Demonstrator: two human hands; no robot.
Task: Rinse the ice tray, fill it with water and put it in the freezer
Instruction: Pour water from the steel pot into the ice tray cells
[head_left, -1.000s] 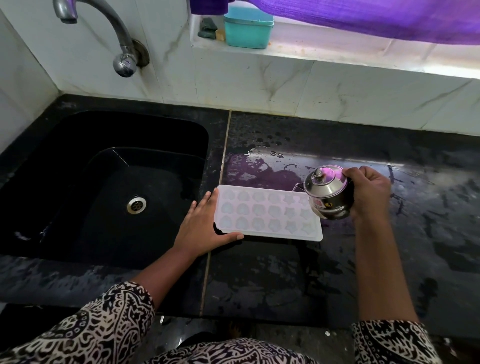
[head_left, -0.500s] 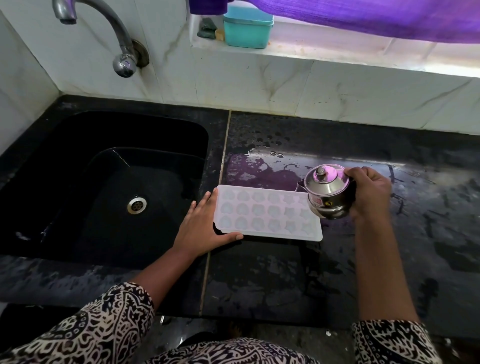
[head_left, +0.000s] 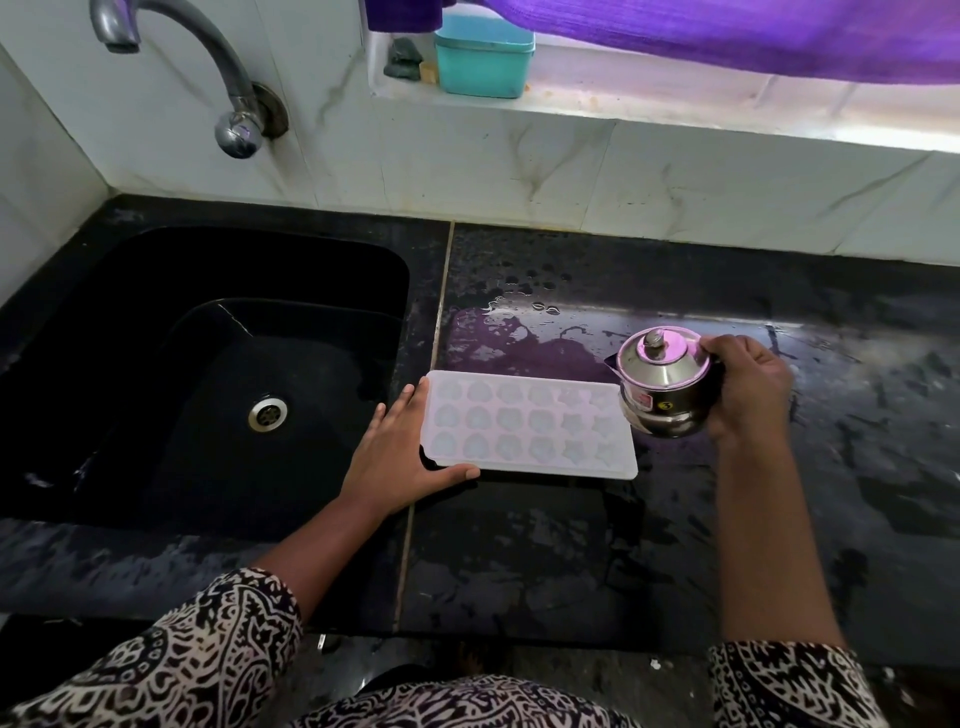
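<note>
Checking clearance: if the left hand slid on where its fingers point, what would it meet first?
Ahead of the left hand: likely just wet counter, then the tiled wall; the ice tray lies beside.

The ice tray (head_left: 524, 423) is milky, translucent white with a faint pink cast, and its cells show pale blue-grey. The steel pot (head_left: 665, 384) is shiny silver. Its lid mirrors purple, and it has a red-and-white label and a dark sticker with a yellow mark. The worktop (head_left: 571, 561) is black mottled with grey, with a purple sheen on its wet patch. The sink (head_left: 156, 364) is black and its drain (head_left: 267, 414) silver. The tap (head_left: 228, 78) is grey metal. The wall tiles (head_left: 467, 166) are white with thin grey-brown veins. The box (head_left: 483, 62) on the sill is teal, and the cloth (head_left: 727, 36) above it purple. The sleeves (head_left: 208, 649) carry a black-and-white swirling print.
</note>
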